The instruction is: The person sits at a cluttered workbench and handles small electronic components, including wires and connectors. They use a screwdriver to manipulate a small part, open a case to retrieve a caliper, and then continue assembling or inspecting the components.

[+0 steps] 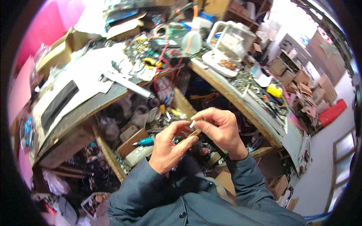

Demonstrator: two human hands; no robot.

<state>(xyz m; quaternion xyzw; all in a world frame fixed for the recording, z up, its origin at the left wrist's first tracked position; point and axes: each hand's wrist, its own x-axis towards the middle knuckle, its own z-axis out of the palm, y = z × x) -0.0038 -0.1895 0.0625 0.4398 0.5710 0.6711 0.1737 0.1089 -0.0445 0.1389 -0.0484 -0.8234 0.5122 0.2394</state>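
My right hand (220, 129) is closed in a pinch, thumb against forefinger. At its fingertips is a small white piece (192, 124), too small to name. My left hand (169, 146) meets it from the left, with its fingers curled and its thumb stretched toward the right fingertips. Whatever the left fingers hold is mostly hidden; a thin tan edge (195, 133) shows between the two hands. Both hands are above an open, cluttered drawer (181, 101). A tool with a teal handle (146, 141) lies in the drawer beside my left hand.
On the left bench lie a white tube (128, 84), a dark flat bar (60, 105) and yellow-handled pliers (151, 62). Red wires (164, 62) hang over its edge. A white-framed clear case (235, 39) stands on the right bench, near a yellow object (274, 90). Cardboard boxes (279, 67) are stacked beyond.
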